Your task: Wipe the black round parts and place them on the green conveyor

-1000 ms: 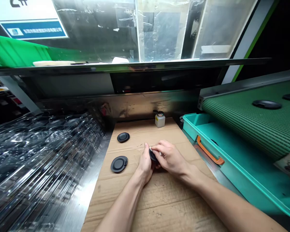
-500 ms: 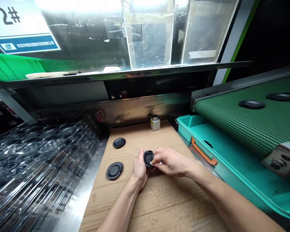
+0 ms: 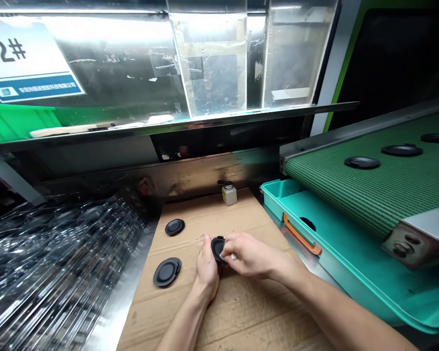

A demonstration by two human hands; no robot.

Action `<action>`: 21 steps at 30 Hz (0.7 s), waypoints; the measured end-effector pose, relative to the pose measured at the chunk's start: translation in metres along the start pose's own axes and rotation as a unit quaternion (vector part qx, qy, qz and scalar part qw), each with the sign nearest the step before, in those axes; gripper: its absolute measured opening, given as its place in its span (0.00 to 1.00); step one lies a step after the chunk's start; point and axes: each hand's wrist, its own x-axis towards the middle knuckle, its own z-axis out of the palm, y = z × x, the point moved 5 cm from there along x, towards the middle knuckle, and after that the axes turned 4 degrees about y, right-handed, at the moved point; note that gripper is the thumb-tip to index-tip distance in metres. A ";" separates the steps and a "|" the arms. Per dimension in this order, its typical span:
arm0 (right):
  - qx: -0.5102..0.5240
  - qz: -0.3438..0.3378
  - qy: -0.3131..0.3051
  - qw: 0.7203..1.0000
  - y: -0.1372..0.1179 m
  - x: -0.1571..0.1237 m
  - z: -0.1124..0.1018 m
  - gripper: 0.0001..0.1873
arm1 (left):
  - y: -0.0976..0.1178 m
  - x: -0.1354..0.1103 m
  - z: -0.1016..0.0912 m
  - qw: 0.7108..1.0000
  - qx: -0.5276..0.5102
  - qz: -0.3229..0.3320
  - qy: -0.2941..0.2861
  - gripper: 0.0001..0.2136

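Observation:
My left hand is closed around the edge of a round black plastic lid with a small tab, tilted up above the cardboard sheet. Against the lid's face, my right hand pinches a small white wad, mostly covered by the fingers. Two similar parts lie flat to the left: a smaller black lid farther back and a larger black lid nearer me. A small white bottle with a metal top stands at the cardboard's far end.
On the right, a green conveyor belt carries several black lids above a teal bin with an orange handle. Clear plastic trays are stacked at left. A metal shelf with a green crate crosses the back.
The camera view has shifted up and to the right, so the scene sits lower and farther left. Both hands stay at the lid; the right fingers have moved slightly over its face.

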 end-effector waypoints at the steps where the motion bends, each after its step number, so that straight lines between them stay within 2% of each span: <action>1: 0.026 -0.013 0.011 1.000 -0.003 0.001 0.001 0.07 | 0.000 0.000 0.000 1.000 -0.006 0.000 0.007 0.19; 3: 0.041 -0.007 0.070 0.997 -0.004 0.006 0.002 0.08 | -0.001 0.000 0.000 1.000 -0.011 -0.008 0.015 0.17; 5: 0.021 0.030 0.133 0.991 -0.002 0.009 0.006 0.09 | -0.001 -0.001 0.001 1.000 -0.007 -0.018 0.010 0.17; 7: -0.003 0.065 0.161 0.985 0.000 0.010 0.010 0.10 | 0.000 -0.001 0.001 1.000 0.005 -0.013 -0.002 0.18; 13: -0.048 0.116 0.165 0.978 0.001 0.008 0.011 0.08 | 0.006 -0.003 -0.002 0.989 0.137 0.059 0.002 0.21; 17: -0.032 0.120 0.164 0.979 -0.003 0.009 0.012 0.08 | 0.008 -0.005 -0.002 0.984 0.163 0.077 0.001 0.22; 19: 0.005 0.104 0.154 0.982 -0.008 0.009 0.015 0.08 | 0.008 -0.004 -0.007 0.985 0.154 0.070 0.030 0.24; 21: 0.042 0.074 0.142 0.986 -0.011 0.008 0.017 0.07 | 0.006 -0.002 -0.014 0.987 0.134 0.035 0.077 0.26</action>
